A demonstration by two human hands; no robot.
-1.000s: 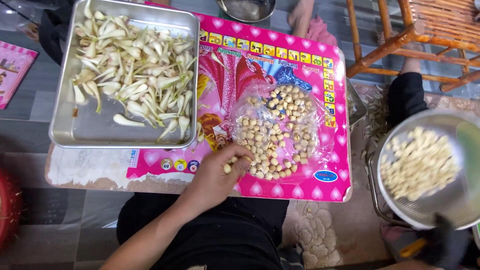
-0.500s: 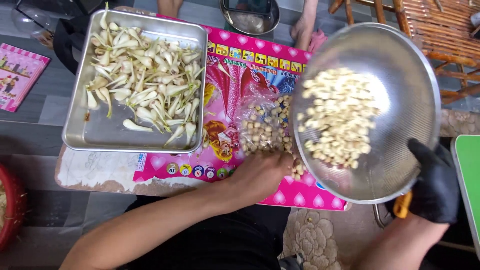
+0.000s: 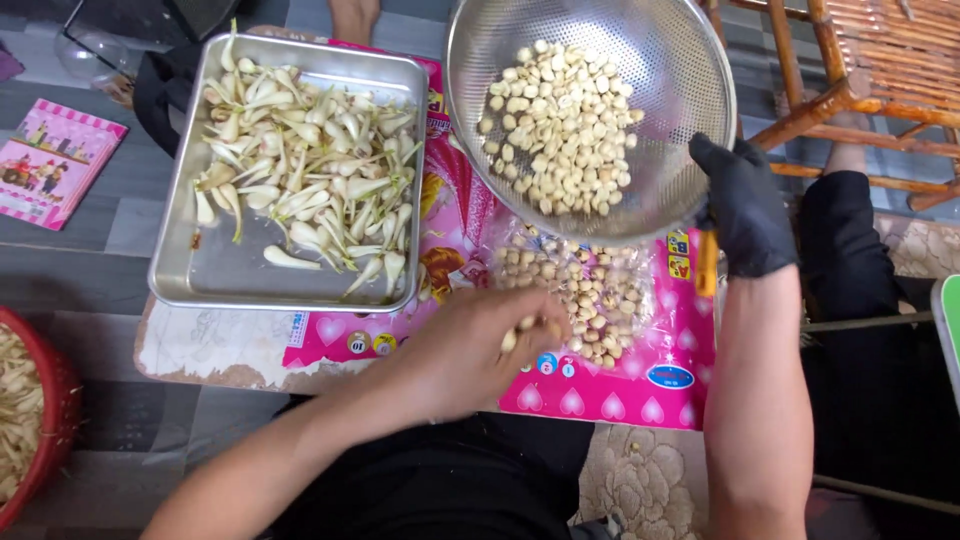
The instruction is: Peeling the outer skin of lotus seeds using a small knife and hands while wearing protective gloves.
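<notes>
- Black-gloved right hand (image 3: pixel 745 205) clamps the round steel mesh colander (image 3: pixel 590 110) of light, loose pale seeds at its rim, above the pink printed mat (image 3: pixel 640 395).
- Bare left hand (image 3: pixel 480 345) pinches small, hard, roll-prone seeds (image 3: pixel 600 290) below the colander.

The left hand (image 3: pixel 470 350) scoops pale seeds (image 3: pixel 590 290) on a pink mat (image 3: pixel 640 395); the gloved right hand (image 3: pixel 745 205) holds a mesh strainer (image 3: pixel 660 60).

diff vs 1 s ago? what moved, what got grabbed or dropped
The right hand, black-gloved, swung the metal strainer of pale seeds in from the right edge to above the seed pile. The left hand stayed at that pile, seeds in its fingers. The steel tray and pink mat kept their places.
</notes>
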